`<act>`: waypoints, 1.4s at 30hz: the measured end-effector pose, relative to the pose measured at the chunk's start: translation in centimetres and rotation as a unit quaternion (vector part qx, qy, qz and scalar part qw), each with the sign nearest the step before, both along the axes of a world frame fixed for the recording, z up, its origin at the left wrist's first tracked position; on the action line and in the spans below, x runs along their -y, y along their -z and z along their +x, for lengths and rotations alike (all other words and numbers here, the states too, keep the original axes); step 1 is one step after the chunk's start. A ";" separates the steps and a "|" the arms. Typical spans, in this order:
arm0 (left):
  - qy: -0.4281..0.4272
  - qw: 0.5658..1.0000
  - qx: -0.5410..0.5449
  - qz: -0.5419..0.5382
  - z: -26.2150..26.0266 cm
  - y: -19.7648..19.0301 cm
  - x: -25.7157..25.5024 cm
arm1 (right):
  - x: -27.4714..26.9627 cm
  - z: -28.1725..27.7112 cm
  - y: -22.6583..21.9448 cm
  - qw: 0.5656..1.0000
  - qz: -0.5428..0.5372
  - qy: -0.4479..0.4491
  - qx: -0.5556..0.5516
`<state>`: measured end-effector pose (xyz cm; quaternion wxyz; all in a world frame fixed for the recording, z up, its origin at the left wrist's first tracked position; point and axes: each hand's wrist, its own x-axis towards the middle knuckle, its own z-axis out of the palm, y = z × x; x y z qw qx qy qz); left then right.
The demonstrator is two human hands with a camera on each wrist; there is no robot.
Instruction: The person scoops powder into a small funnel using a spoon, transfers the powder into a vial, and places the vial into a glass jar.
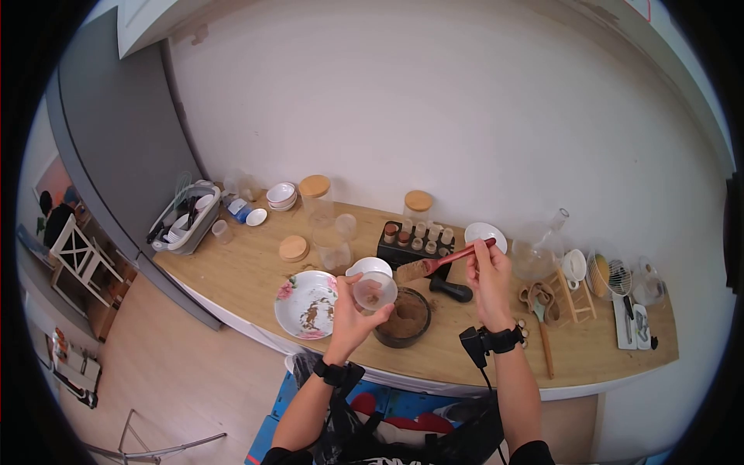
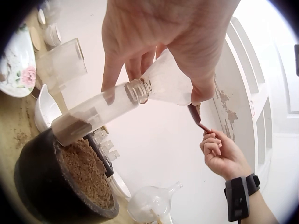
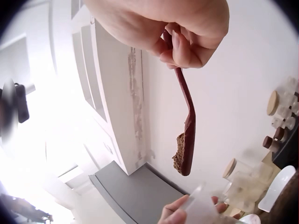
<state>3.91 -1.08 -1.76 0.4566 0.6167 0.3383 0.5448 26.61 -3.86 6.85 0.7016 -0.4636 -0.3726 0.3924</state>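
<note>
2 hands work above a wooden counter (image 1: 256, 271). The left hand (image 1: 350, 311) curls its fingers around a small clear jar (image 1: 375, 291), tilted over a dark bowl of brown powder (image 1: 403, 318). The right hand (image 1: 488, 275) pinches the handle end of a red spoon (image 1: 442, 262) loaded with powder, raised just beside the jar.

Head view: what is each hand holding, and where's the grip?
Left hand grips the small clear cup round its wall. Right hand pinches the red spoon at the handle's end.
</note>
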 end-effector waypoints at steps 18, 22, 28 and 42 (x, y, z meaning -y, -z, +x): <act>0.016 1.000 -0.005 -0.021 0.0 -0.1 -0.1 | -0.4 -4.4 1.2 0.989 0.033 -0.028 0.144; 0.003 1.000 -0.029 -0.010 -0.1 0.0 -0.1 | -0.6 -4.4 1.3 0.988 0.033 -0.032 0.150; 0.019 0.999 -0.008 -0.036 -0.2 -0.5 0.2 | -0.3 -4.5 1.3 0.988 0.045 -0.045 0.144; 0.022 1.000 0.007 -0.017 0.1 -0.4 0.1 | 1.3 -5.2 1.4 0.948 0.104 -0.113 0.280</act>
